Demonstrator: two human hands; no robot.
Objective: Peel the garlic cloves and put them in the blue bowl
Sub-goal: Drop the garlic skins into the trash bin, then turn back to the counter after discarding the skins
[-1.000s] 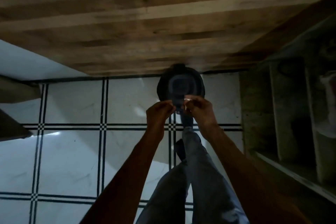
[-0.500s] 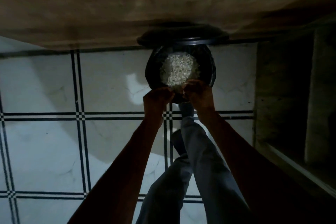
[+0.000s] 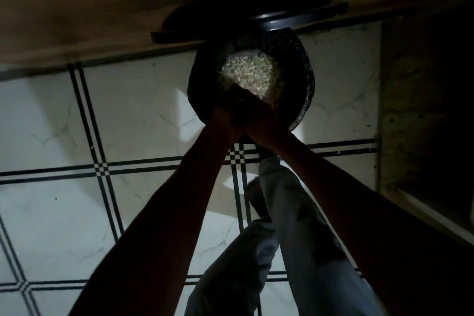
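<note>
A black round bin (image 3: 304, 84) with a black liner stands on the tiled floor, its lid (image 3: 287, 20) tipped up. Inside it lies a pale heap of garlic peels (image 3: 252, 74). My left hand (image 3: 227, 113) and my right hand (image 3: 260, 123) are pressed together over the bin's near rim, just above the peels. Both are in deep shadow. Their fingers look bunched, and whatever lies between them is too dark to make out. No garlic clove and no blue bowl are in view.
A wooden tabletop (image 3: 102, 7) overhangs the bin from above. White floor tiles (image 3: 128, 115) with black lines spread to the left. My legs in grey trousers (image 3: 295, 238) are below the hands. A dark shelf unit (image 3: 423, 110) stands at the right.
The bin's lid has swung up and shows the peels. My hands, apart and pinching something pale a second ago, have come together and moved forward over the bin.
</note>
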